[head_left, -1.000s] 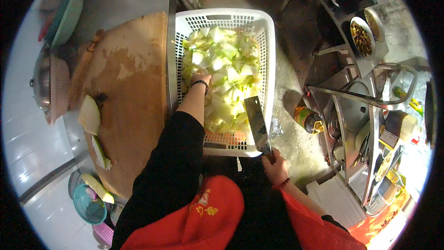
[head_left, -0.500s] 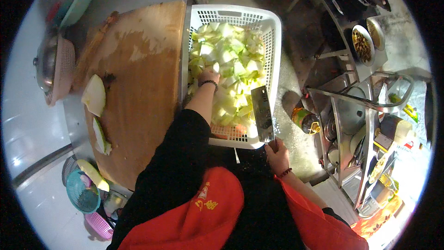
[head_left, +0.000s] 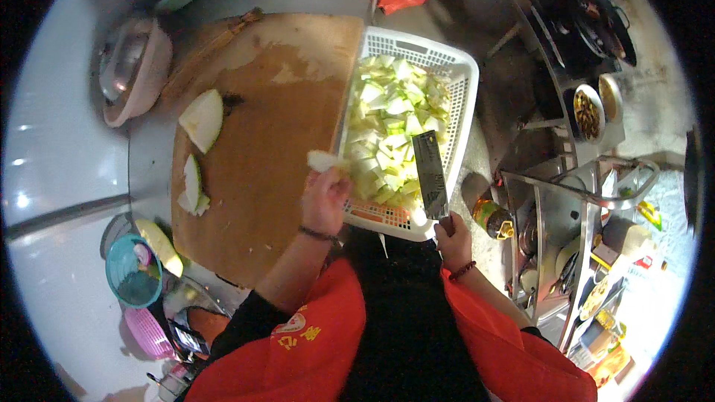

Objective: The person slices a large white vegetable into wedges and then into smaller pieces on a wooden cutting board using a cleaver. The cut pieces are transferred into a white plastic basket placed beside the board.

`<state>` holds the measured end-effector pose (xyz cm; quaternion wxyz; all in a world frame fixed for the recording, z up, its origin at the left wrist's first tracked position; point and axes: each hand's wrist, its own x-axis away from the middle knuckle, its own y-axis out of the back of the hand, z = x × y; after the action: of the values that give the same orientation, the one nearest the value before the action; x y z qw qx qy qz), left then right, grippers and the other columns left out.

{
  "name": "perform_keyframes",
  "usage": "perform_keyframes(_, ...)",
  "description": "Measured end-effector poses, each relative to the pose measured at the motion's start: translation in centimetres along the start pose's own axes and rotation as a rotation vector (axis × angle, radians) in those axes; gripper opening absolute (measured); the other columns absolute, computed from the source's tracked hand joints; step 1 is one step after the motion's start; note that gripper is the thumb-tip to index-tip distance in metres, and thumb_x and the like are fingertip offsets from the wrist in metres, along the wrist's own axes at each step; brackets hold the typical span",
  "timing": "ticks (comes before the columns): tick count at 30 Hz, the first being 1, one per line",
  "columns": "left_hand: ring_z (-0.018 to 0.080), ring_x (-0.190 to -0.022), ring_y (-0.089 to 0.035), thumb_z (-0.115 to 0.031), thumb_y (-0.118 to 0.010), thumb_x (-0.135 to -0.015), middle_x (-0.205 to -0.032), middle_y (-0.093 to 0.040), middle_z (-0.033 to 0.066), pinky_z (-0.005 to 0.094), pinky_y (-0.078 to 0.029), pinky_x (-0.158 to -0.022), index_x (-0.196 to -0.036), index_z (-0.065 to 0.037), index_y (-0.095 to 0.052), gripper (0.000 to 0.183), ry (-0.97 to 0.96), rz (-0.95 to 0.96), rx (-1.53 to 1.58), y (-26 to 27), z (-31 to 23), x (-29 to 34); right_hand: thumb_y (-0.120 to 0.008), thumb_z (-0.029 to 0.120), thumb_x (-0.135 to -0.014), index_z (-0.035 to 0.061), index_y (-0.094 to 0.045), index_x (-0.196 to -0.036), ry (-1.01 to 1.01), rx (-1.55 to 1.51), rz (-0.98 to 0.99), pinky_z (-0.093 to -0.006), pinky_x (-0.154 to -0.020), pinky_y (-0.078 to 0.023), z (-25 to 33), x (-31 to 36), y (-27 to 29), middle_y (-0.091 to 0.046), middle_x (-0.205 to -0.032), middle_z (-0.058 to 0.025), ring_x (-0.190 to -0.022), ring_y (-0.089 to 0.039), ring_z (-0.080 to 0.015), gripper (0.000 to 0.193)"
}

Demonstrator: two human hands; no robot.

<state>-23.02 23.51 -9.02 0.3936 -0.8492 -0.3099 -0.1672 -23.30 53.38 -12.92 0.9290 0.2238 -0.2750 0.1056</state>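
Observation:
My left hand, slightly blurred, is raised over the right edge of the wooden cutting board. Its fingers pinch a white chunk of melon or gourd. Upright at the basket's near right corner is a cleaver, its handle gripped by my right hand. Part of the blade overlaps the white plastic basket in view; whether they touch, I cannot tell. Many pale green cut chunks fill this basket. Two larger rind-edged pieces, an upper wedge and a lower wedge, lie on the board's left side.
A pink basin with a metal lid stands beyond the board's left side. Lower left are a teal colander and a yellowish melon piece. An oil bottle stands on the floor at right, beside a metal rack.
My left hand has come out of the basket, moving left and nearer over the board with a white chunk. The right hand still holds the cleaver at the basket corner. The view has shifted.

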Motion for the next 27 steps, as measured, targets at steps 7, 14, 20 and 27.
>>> perform_keyframes(7,0.02,-0.096,-0.066,-0.021,-0.059,-0.097,-0.114,-0.068,0.0108,0.033,-0.053,-0.082,-0.128,-0.006,-0.053,0.035,0.339,-0.324,-0.114,5.1,-6.0,8.8,-0.067,0.017,-0.088,-0.0046,-0.055,-0.126,0.054,-0.008,0.096,-0.0305,-0.065,-0.05,3.8,-0.8,-1.1,-0.066,-0.085,-0.0073,-0.071,-0.06,-0.0134,0.045)
perform_keyframes(14,0.0301,-0.101,-0.064,-0.012,-0.07,-0.079,-0.108,-0.068,0.0107,0.0389,-0.052,-0.09,-0.117,-0.01,-0.066,0.039,-0.999,-0.072,-1.716,8.9,-10.8,6.2,-0.064,0.011,-0.089,-0.0021,-0.058,-0.12,0.227,-0.065,0.261,-0.0252,-0.052,-0.043,9.0,0.8,-2.7,-0.055,-0.071,0.0012,-0.059,-0.049,-0.0056,0.034)
perform_keyframes(20,0.0324,-0.113,-0.056,-0.018,-0.076,-0.074,-0.116,-0.062,0.0135,0.0417,-0.048,-0.094,-0.108,-0.007,-0.068,0.037,-0.568,-0.005,-1.566,9.8,-10.4,3.2,-0.063,0.009,-0.09,-0.0034,-0.057,-0.123,0.283,0.004,0.242,-0.0256,-0.055,-0.044,10.3,2.3,-3.7,-0.052,-0.07,0.0026,-0.061,-0.049,-0.0064,0.036)
perform_keyframes(27,0.0315,-0.109,-0.058,-0.024,-0.08,-0.074,-0.111,-0.063,0.0137,0.0403,-0.05,-0.09,-0.105,-0.007,-0.069,0.037,-0.793,-0.289,-1.47,9.4,-6.2,5.9,-0.066,0.015,-0.09,-0.0004,-0.058,-0.123,0.543,0.292,0.258,-0.0309,-0.063,-0.05,14.0,4.3,-3.4,-0.064,-0.079,-0.0069,-0.069,-0.061,-0.0158,0.037)
